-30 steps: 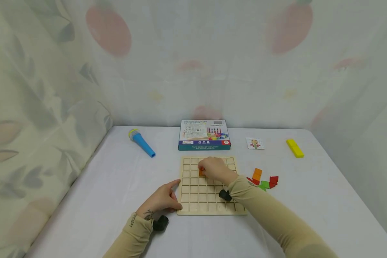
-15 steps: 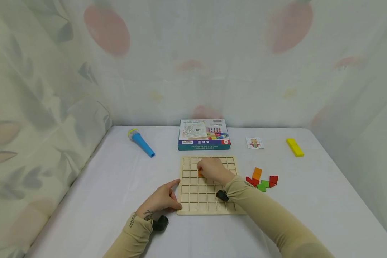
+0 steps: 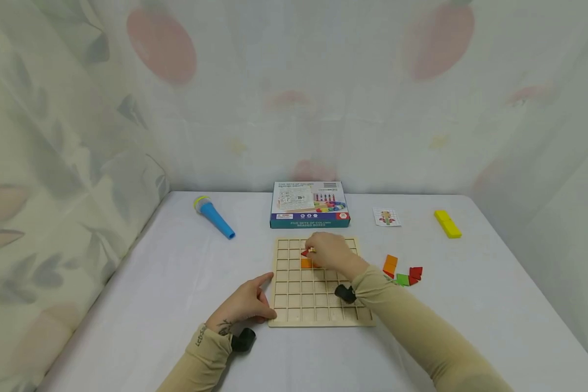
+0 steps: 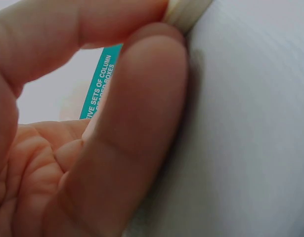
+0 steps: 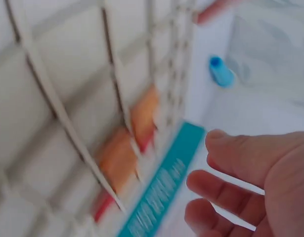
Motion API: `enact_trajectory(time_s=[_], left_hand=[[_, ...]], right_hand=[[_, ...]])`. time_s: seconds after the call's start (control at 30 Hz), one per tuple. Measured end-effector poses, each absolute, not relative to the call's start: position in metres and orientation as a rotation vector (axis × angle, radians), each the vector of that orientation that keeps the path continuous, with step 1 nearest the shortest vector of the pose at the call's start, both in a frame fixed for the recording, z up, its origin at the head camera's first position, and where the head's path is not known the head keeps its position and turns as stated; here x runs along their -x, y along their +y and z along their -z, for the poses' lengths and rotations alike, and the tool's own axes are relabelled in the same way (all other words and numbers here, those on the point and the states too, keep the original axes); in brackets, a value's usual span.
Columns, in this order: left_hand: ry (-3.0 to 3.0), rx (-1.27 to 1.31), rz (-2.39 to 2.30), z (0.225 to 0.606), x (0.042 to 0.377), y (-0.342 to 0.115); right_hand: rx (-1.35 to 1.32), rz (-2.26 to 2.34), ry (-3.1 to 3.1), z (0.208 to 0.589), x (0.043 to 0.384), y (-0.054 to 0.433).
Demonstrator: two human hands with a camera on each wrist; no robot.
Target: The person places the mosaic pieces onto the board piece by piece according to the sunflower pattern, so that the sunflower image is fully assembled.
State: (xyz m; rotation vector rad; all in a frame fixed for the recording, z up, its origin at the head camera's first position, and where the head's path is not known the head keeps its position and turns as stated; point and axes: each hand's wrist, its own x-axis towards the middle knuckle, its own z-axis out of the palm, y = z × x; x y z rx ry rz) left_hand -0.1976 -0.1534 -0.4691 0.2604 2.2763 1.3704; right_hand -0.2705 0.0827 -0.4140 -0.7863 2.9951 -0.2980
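My left hand (image 3: 247,299) touches the left edge of a wooden grid board (image 3: 294,314), its index finger and thumb spread along the edge. In the left wrist view, the thumb (image 4: 147,94) lies close to a pale corner of the board. Above the board's upper part, my right hand (image 3: 330,253) hovers with its fingers loosely bent. Between its thumb and fingers the right wrist view shows a gap with nothing in it. Two orange squares (image 5: 119,160) lie in neighbouring cells, with red pieces (image 5: 103,205) beside them; the right hand partly covers these in the head view.
Right of the board lie loose orange tiles (image 3: 390,264), red tiles (image 3: 415,272) and a green tile (image 3: 403,280). Behind it stand a box (image 3: 310,223) and a patterned card (image 3: 387,218). A blue toy microphone (image 3: 218,219) lies left, a yellow block (image 3: 447,224) right.
My right hand has lifted off the orange square and shifted slightly back and to the right, uncovering orange squares and a red piece. The left hand stays at the board's edge.
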Motion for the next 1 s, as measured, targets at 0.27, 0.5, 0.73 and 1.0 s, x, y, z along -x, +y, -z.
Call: enact_trajectory(time_s=[0.27,0.5,0.73,1.0], left_hand=[[2.284,-0.256,-1.369,0.468,0.197,-0.152],[2.295,-0.24,-1.364,0.468,0.196,-0.151],[2.289,-0.252,-1.365,0.468,0.195,-0.153],[2.283,-0.251,-1.368,0.468,0.196,-0.152]], right_hand=[[0.757,0.356,3.07,0.39,0.268,0.159],[0.562,0.134,3.083,0.409,0.266,0.219],[0.346,0.053,2.934,0.429,0.259,0.245],[0.347,0.009,2.919,0.439,0.255,0.248]])
